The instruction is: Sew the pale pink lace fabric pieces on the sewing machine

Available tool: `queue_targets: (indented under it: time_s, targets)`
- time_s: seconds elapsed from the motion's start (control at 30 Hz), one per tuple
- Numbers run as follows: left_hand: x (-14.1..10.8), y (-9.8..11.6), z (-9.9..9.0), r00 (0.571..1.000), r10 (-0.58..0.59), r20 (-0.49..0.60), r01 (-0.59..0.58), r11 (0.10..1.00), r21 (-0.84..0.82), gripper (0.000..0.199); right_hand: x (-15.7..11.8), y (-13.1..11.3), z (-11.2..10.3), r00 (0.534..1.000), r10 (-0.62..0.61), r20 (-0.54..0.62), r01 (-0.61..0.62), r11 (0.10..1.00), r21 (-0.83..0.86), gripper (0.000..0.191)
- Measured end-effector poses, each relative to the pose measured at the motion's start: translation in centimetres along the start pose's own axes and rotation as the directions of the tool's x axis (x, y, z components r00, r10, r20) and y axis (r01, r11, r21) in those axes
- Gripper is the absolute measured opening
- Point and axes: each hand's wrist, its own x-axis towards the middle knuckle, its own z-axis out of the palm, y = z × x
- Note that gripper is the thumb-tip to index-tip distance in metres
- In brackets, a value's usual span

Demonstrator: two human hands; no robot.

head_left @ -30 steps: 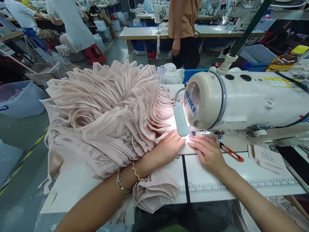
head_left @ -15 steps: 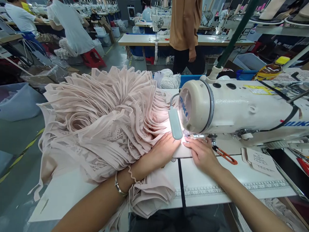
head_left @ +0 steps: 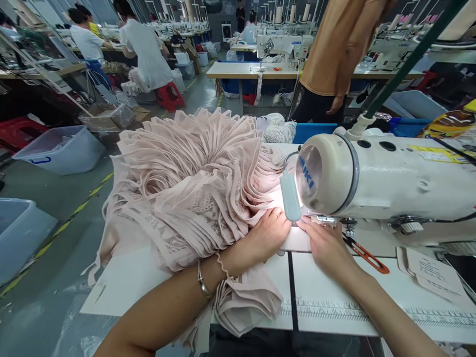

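Note:
A large bunch of pale pink lace-edged fabric pieces is heaped left of the white sewing machine. My left hand is closed on the fabric's edge just left of the needle area, its fingertips partly behind the small grey-green lamp. From the other side, my right hand reaches under the machine head, fingers together and closed at the fabric by the presser foot. Glare and the lamp hide the needle point. More folded pink pieces hang below my left wrist.
Orange thread snips lie right of my right hand, beside paper tags. A ruler strip runs along the table's front edge. Plastic bins stand on the floor at left. A person in a brown top stands beyond the machine.
The view has swung left, so table, machine and hands appear farther right. Both hands stay at the needle area. The person in brown leans more and appears farther right.

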Motion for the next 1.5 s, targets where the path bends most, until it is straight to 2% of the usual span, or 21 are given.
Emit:
queue_targets:
  time_s: [0.13,0.23,0.3,0.37,0.43,0.57,0.63,0.73,0.8,0.9,1.07,1.17,1.27,1.37,1.5]
  targets:
    - [0.3,0.1,-0.2,0.998,-0.045,0.045,0.045,0.999,0.016,0.012,0.0,0.0,0.2,0.999,-0.039,0.000,0.039,0.999,-0.035,0.053]
    - [0.6,0.2,-0.2,0.994,-0.083,0.070,0.082,0.996,0.016,0.017,-0.1,0.1,0.4,0.999,-0.025,0.025,0.026,0.999,-0.046,0.055]
    - [0.6,0.4,0.0,0.993,-0.106,0.044,0.105,0.994,0.033,0.022,0.0,0.3,0.5,0.999,-0.007,0.036,0.009,0.999,-0.042,0.055]
    - [0.6,0.5,0.3,0.993,-0.121,-0.006,0.121,0.990,0.076,0.017,0.3,0.8,0.6,0.999,0.027,0.045,-0.025,0.999,-0.032,0.051]
    - [0.5,0.7,0.3,0.996,-0.089,-0.026,0.092,0.985,0.143,0.007,0.8,1.3,0.7,0.995,0.051,0.084,-0.050,0.999,-0.016,0.045]
    - [0.6,0.9,-0.3,0.997,0.039,0.060,-0.052,0.973,0.224,0.021,1.6,2.1,0.5,0.986,0.023,0.163,-0.022,1.000,-0.006,0.036]
    - [1.1,0.7,-0.8,0.995,-0.014,0.095,-0.002,0.986,0.168,0.021,1.6,2.0,0.3,0.988,0.051,0.147,-0.044,0.998,-0.046,0.036]
    - [2.1,0.1,-1.3,0.976,-0.169,0.138,0.175,0.984,-0.032,0.014,1.4,1.5,0.3,0.986,0.087,0.139,-0.075,0.993,-0.090,0.040]
    - [2.6,-0.4,-1.5,0.968,-0.206,0.140,0.226,0.963,-0.147,0.007,1.0,1.3,0.4,0.984,0.066,0.166,-0.052,0.995,-0.083,0.042]
    - [2.7,-0.6,-1.7,0.972,-0.199,0.125,0.222,0.951,-0.215,0.010,0.3,1.2,0.6,0.981,0.037,0.189,-0.023,0.997,-0.077,0.046]
    - [2.1,-0.5,-1.5,0.973,-0.205,0.110,0.227,0.938,-0.261,0.010,-0.7,1.3,0.7,0.978,0.076,0.192,-0.046,0.987,-0.153,0.063]
    - [1.9,-0.5,-1.1,0.971,-0.222,0.094,0.239,0.932,-0.272,0.013,-0.7,1.4,0.5,0.979,0.037,0.200,-0.014,0.993,-0.117,0.070]
    - [1.9,-0.5,-1.1,0.970,-0.228,0.081,0.242,0.927,-0.287,0.017,-0.3,1.2,0.0,0.971,0.024,0.238,-0.005,0.997,-0.083,0.069]
    - [1.9,-0.4,-1.4,0.973,-0.223,0.061,0.231,0.922,-0.310,0.021,0.5,0.7,-0.5,0.946,0.085,0.314,-0.055,0.993,-0.104,0.066]
    - [1.8,-0.2,-1.4,0.970,-0.233,0.065,0.242,0.926,-0.290,0.017,1.7,-0.3,-1.3,0.886,0.173,0.430,-0.118,0.981,-0.151,0.067]
